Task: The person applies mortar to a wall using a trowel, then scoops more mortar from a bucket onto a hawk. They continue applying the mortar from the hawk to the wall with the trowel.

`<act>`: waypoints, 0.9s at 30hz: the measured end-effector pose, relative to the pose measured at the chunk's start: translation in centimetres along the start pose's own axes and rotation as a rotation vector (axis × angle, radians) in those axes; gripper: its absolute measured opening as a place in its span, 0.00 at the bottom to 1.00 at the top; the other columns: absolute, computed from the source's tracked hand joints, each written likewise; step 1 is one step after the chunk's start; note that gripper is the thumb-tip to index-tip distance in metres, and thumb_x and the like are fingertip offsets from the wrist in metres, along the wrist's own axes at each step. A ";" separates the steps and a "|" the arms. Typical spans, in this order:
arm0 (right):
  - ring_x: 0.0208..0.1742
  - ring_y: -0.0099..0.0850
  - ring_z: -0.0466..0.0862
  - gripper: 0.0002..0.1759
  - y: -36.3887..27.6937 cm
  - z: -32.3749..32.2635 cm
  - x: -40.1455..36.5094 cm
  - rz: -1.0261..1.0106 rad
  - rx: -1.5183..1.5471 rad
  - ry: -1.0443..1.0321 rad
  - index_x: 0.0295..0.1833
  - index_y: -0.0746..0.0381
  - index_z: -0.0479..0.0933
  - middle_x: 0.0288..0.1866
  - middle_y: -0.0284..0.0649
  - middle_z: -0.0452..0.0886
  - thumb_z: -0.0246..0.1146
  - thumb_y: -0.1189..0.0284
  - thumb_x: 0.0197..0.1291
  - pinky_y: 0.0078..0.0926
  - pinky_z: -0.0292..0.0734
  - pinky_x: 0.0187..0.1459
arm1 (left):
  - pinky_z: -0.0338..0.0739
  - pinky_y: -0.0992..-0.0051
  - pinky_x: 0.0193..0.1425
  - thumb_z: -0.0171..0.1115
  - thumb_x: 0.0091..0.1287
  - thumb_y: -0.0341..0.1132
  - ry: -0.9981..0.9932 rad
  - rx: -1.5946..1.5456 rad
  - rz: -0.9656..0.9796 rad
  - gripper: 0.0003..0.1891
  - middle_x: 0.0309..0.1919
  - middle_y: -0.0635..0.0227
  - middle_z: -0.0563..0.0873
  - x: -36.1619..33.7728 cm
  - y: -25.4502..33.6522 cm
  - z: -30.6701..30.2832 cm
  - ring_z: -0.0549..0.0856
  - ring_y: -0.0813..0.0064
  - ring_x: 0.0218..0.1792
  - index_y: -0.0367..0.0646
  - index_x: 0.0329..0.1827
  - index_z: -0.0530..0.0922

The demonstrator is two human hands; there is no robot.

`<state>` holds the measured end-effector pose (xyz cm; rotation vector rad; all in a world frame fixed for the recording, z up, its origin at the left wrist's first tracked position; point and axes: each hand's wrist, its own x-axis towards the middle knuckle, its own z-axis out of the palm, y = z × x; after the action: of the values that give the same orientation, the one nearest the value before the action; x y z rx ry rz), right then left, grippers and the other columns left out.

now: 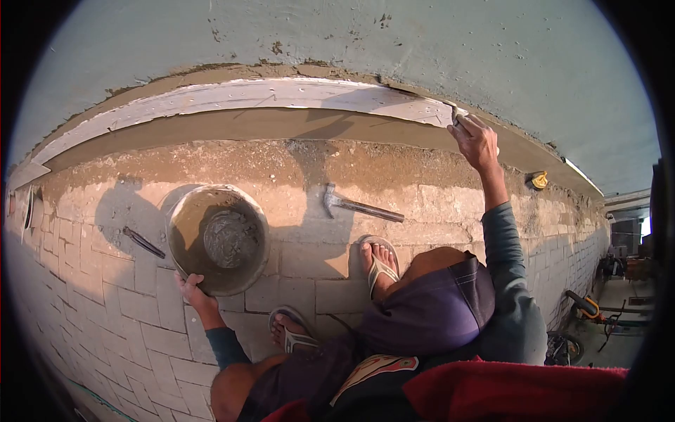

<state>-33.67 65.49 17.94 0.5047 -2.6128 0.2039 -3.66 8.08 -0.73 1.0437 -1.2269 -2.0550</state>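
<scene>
Mortar [229,239] lies grey and wet in the bottom of the round bucket [188,224], which stands on the brick paving [140,309] ahead of me to the left. My left hand [191,288] is clamped on the bucket's near rim, fingers hooked over the edge. My right hand [477,142] is well apart from it, arm stretched forward to the foot of the wall [422,42], and closed on a small metal tool [455,112]; I cannot tell just what kind. Its tip touches the right end of the white board [267,95]. That board's long axis runs left to right along the wall base, with a smooth grey-brown band [281,125] just below it, so the bucket sits near its middle and my right hand is at its far right end. A hammer [358,205] lies on the paving between my hands, handle pointing right. A dark chisel-like bar [143,241] lies just left of the bucket, and a yellow tape measure [539,180] rests beyond my right arm
</scene>
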 end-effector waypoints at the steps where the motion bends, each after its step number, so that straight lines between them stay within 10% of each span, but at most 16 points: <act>1: 0.39 0.43 0.88 0.16 0.4 0.4 0.1 -0.026 0.023 0.020 0.50 0.61 0.86 0.41 0.39 0.87 0.74 0.63 0.61 0.39 0.81 0.38 | 0.79 0.68 0.56 0.57 0.42 0.23 0.015 -0.004 -0.002 0.31 0.47 0.64 0.82 -0.2 0.2 0.4 0.82 0.63 0.46 0.40 0.57 0.75; 27: 0.35 0.51 0.85 0.16 -3.6 2.1 5.5 -0.065 0.217 -0.068 0.50 0.66 0.85 0.36 0.52 0.85 0.69 0.64 0.67 0.43 0.79 0.38 | 0.78 0.69 0.55 0.55 0.44 0.22 -0.030 -0.004 -0.007 0.29 0.46 0.66 0.82 1.3 -0.8 -1.1 0.82 0.65 0.45 0.41 0.55 0.75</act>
<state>-37.70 60.00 18.85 0.6801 -2.6499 0.4595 -3.54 6.92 -2.23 1.0194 -1.2354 -2.0846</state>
